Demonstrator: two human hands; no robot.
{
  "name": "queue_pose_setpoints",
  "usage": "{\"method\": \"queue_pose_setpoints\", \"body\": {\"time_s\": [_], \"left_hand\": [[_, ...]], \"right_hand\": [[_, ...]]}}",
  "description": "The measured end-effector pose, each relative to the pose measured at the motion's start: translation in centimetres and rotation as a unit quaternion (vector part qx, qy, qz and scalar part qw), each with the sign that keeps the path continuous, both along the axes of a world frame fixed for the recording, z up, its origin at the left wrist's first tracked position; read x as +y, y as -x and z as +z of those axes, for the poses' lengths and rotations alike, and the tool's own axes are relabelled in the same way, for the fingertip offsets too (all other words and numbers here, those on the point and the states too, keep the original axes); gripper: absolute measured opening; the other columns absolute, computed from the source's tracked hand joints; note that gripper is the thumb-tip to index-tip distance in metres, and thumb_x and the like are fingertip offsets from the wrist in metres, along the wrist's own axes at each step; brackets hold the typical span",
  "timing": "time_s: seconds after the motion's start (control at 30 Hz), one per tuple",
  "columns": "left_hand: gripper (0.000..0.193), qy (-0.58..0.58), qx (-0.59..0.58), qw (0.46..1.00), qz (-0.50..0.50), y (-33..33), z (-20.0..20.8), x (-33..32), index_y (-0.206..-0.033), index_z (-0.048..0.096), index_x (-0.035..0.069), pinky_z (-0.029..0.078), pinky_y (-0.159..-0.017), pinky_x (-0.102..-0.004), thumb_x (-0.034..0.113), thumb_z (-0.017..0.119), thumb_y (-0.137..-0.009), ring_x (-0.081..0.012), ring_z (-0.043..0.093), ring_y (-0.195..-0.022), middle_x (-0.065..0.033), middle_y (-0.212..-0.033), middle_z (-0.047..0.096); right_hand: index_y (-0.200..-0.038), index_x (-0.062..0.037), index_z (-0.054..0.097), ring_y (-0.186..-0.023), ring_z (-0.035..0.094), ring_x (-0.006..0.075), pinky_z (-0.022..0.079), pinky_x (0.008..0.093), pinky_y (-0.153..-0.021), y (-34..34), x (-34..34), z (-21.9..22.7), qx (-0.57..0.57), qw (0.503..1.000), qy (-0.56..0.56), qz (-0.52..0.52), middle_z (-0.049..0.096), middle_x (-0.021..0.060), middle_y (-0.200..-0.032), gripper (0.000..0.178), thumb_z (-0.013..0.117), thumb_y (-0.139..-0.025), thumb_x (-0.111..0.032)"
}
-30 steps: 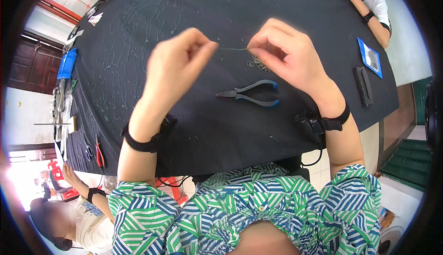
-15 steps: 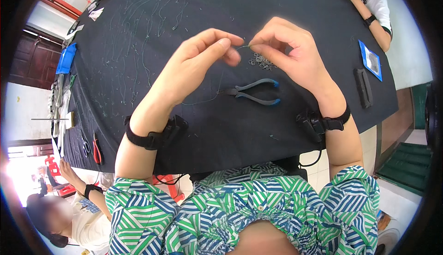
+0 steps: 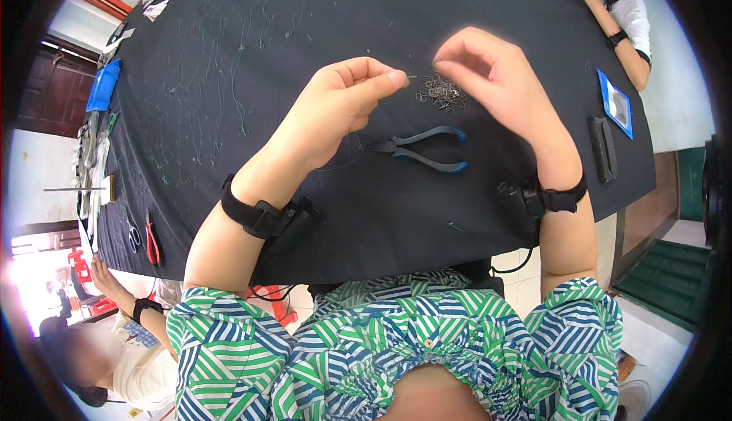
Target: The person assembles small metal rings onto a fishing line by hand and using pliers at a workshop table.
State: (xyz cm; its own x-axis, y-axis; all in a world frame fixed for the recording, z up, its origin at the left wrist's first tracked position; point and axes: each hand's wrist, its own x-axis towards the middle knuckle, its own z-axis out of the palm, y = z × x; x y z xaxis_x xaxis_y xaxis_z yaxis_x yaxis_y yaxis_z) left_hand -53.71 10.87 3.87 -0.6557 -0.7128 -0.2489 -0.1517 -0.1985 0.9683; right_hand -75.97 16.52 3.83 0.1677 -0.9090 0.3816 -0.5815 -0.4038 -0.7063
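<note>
My left hand (image 3: 347, 97) pinches a thin green line (image 3: 412, 77) between thumb and forefinger, and a short end sticks out past the fingertips. A little to its right, my right hand (image 3: 496, 74) is held beside a small pile of metal hooks (image 3: 438, 94). Its thumb and forefinger tips are close together, and whatever may be between them is too small to make out. Below the pile, grey pliers (image 3: 427, 150) with blue handle tips lie on the black cloth (image 3: 366, 223), their handles spread and jaws toward my left forearm.
Several thin green lines (image 3: 242, 78) lie across the cloth at far left. Red-handled pliers (image 3: 151, 242) and scissors (image 3: 134, 235) are near the left edge. A blue packet (image 3: 614, 104) and a dark bar (image 3: 601, 149) lie at right. Co-workers sit at lower left and upper right.
My hands have moved apart; the right has left the line and shifted right, uncovering more of the hook pile. My left hand has closed its fingertips on the line.
</note>
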Motion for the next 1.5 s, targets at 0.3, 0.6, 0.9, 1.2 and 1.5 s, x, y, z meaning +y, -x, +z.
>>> {"method": "queue_pose_setpoints", "body": {"time_s": [0.3, 0.6, 0.9, 1.2, 1.5], "left_hand": [[0.018, -0.206, 0.152, 0.966, 0.022, 0.2, -2.8, -0.7, -0.101, 0.057, 0.005, 0.022, -0.043, -0.0162, 0.022, 0.059, -0.095, 0.0004, 0.026, -0.052, 0.0106, -0.063, 0.033], [0.018, -0.205, 0.154, 0.966, 0.023, 0.3, -2.7, -0.7, -0.1, 0.057, 0.005, 0.022, -0.044, -0.016, 0.022, 0.06, -0.095, 0.0005, 0.027, -0.053, 0.0108, -0.064, 0.033], [0.019, -0.185, 0.14, 0.972, 0.031, 0.2, -2.6, -0.6, -0.103, 0.057, 0.005, 0.022, -0.045, -0.0166, 0.021, 0.06, -0.094, 0.0003, 0.027, -0.054, 0.0103, -0.065, 0.032], [0.017, -0.151, 0.146, 0.974, 0.083, 0.4, -2.7, 0.0, -0.101, 0.059, 0.006, 0.021, -0.045, -0.0174, 0.021, 0.062, -0.093, -0.0004, 0.027, -0.053, 0.0105, -0.065, 0.035], [0.014, -0.022, 0.098, 0.993, 0.069, 0.5, -3.0, 0.2, -0.093, 0.062, 0.009, 0.023, -0.047, -0.0159, 0.022, 0.065, -0.092, 0.0031, 0.032, -0.055, 0.0096, -0.072, 0.054]], "right_hand": [[-0.092, -0.0025, 0.063, -0.078, 0.062, 0.014, 0.049, 0.0279, -0.071, 1.6, -1.6, -2.7, 0.064, 0.99, -0.102, -0.072, 0.064, 0.0061, -0.085, 0.009, 0.063, -0.087, -0.01], [-0.086, -0.0047, 0.064, -0.073, 0.062, 0.0203, 0.048, 0.0323, -0.065, 1.4, -1.8, -2.8, 0.152, 0.987, -0.021, -0.052, 0.06, 0.0078, -0.078, 0.007, 0.067, -0.082, -0.01], [-0.086, -0.0048, 0.062, -0.073, 0.062, 0.0244, 0.049, 0.035, -0.065, 1.2, -2.0, -3.9, 0.212, 0.974, 0.032, -0.074, 0.06, 0.0091, -0.08, 0.009, 0.067, -0.082, -0.012], [-0.092, -0.0012, 0.063, -0.074, 0.063, 0.0193, 0.048, 0.0306, -0.067, -1.7, -0.2, -1.2, 0.002, 0.997, -0.072, 0.014, 0.062, 0.0107, -0.083, 0.014, 0.062, -0.088, -0.015], [-0.098, 0.0002, 0.063, -0.066, 0.047, 0.004, 0.039, 0.0219, -0.058, -1.8, -0.3, -1.8, -0.13, 0.969, -0.202, 0.048, 0.056, -0.0023, -0.073, 0.022, 0.058, -0.094, -0.021]]}}
